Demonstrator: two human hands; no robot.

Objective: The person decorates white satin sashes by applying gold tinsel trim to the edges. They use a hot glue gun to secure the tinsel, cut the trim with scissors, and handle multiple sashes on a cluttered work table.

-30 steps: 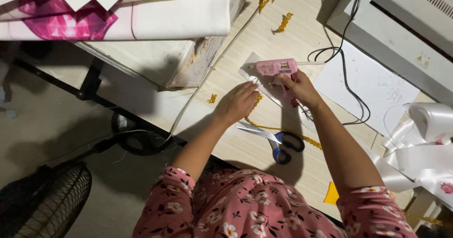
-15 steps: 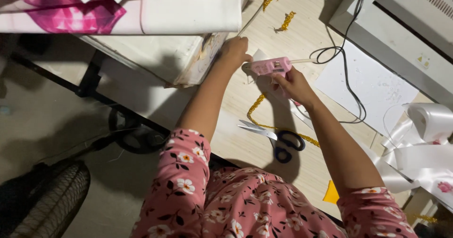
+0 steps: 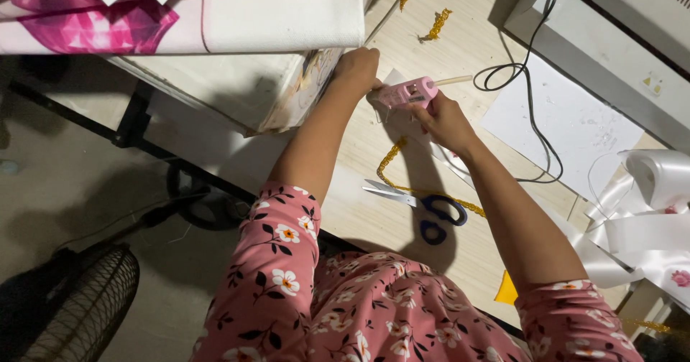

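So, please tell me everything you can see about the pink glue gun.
The pink glue gun looks like plastic, with a pale glue stick jutting from its rear toward the right. It lies roughly level above the wooden table, nozzle pointing left. The right hand grips its handle from below; the left hand is at the nozzle end, against the edge of a white box. Whether the black cable nearby belongs to it cannot be told.

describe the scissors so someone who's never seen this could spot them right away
Start at the pale wooden tabletop and go to the strip between the person's two forearms, nearer the body than the pink glue gun. The scissors lie flat there, beside a gold glitter strip. They alone have dark blue loop handles and silver blades.
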